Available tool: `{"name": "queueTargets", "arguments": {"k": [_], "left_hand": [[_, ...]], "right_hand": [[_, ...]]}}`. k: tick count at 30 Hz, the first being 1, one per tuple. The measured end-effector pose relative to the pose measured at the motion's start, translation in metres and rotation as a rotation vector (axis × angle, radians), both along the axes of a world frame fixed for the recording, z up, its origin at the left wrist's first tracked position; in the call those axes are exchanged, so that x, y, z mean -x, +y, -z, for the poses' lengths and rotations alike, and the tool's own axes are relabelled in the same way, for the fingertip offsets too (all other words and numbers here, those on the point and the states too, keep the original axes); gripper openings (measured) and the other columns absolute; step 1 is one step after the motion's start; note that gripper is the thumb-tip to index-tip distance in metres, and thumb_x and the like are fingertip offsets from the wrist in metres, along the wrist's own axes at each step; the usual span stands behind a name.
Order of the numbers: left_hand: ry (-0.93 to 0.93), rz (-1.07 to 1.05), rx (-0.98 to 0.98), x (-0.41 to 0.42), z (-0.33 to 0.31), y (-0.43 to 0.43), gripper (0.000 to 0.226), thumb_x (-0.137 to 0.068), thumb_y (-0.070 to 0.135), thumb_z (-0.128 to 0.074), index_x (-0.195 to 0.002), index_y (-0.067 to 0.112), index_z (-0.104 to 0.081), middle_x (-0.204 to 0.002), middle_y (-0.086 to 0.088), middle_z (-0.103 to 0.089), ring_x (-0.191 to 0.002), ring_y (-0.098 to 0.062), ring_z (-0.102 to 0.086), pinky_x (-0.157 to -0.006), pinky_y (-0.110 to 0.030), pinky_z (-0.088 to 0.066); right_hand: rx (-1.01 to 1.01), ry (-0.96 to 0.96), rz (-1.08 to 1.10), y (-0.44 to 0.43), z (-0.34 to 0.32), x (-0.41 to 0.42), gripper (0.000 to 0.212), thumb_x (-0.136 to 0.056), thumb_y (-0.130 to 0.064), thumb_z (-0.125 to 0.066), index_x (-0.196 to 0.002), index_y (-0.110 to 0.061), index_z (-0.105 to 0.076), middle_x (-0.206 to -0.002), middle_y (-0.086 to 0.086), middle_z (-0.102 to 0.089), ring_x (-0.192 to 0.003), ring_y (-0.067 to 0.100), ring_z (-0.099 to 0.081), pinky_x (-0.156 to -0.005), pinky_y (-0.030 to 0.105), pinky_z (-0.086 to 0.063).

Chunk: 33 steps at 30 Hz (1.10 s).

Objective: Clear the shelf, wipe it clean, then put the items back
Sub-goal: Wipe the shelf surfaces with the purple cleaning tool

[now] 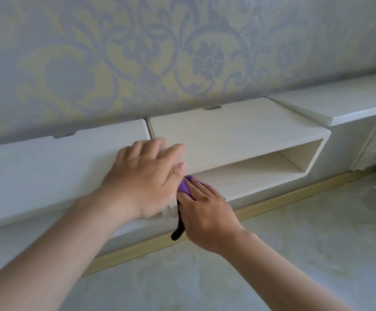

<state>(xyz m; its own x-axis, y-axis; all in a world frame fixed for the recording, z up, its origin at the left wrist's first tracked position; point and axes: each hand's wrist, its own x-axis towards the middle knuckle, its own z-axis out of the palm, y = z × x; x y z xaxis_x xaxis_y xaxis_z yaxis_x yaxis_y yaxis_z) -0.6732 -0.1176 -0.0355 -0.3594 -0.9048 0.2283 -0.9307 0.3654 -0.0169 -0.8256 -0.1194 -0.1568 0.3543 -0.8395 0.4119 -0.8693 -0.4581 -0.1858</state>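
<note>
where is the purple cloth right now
In the head view the purple cloth sits just left of centre, pressed under the right hand at the left end of the open shelf, just below the thumb of the left hand.

You see a bright view in soft, even light, with faint shadows. Motion blur smears your left hand toward its fingertips. Straight shelf edges bow near the borders.

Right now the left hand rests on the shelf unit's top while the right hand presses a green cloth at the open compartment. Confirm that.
The colour is wrong: the head view shows a purple cloth. The left hand rests on the shelf unit's top while the right hand presses that cloth at the open compartment.
</note>
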Motion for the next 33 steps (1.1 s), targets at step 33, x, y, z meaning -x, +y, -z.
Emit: {"name": "queueTargets", "arguments": {"k": [33], "left_hand": [[-0.008,-0.354,-0.267,-0.161,-0.050,0.062,0.082,-0.075,0.076,-0.023,-0.145,0.036,-0.039,-0.157,0.006,-0.029,-0.145,-0.016,-0.027,-0.116,-0.031,-0.027]], "right_hand": [[-0.866,-0.512,0.034,0.029,-0.103,0.021,0.038,-0.101,-0.024,-0.040,-0.074,-0.017,-0.065,-0.083,0.003,-0.076,-0.082,0.033,-0.070,-0.076,0.035,-0.058]]}}
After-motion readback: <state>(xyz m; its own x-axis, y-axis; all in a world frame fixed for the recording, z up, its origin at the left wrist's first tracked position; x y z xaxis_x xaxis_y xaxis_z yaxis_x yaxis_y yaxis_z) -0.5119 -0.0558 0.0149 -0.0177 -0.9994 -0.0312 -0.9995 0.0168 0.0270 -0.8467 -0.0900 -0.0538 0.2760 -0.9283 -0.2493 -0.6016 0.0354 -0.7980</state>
